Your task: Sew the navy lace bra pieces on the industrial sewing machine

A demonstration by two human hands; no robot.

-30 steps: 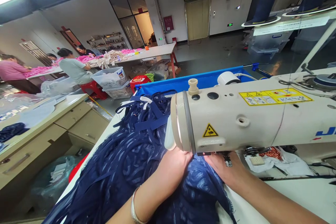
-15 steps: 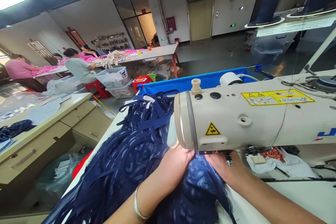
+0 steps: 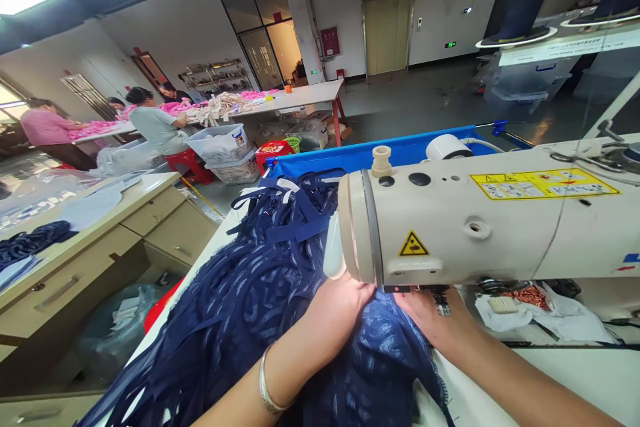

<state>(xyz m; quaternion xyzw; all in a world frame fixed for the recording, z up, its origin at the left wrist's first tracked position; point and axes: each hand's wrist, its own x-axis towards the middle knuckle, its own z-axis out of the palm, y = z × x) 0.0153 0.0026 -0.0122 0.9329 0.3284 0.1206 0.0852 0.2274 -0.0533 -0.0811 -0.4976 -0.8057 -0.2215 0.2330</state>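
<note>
Over the last second the view has swung slightly left and down, so the cream sewing machine head (image 3: 480, 220) now sits further right in the picture. The left hand (image 3: 335, 310) has slid a little rightward on the navy patterned fabric (image 3: 240, 320), toward the needle.

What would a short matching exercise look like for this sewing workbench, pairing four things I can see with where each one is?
Things:
1. cream sewing machine head
2. navy patterned fabric
3. silver bangle
4. blue plastic tray

Places:
A. around the wrist of the left hand
B. behind the machine, at the far edge of the bench
C. just above both hands, the right hand under its needle end
D. heaped on the white bench, under both hands

Pairs: 1-C, 2-D, 3-A, 4-B
</note>
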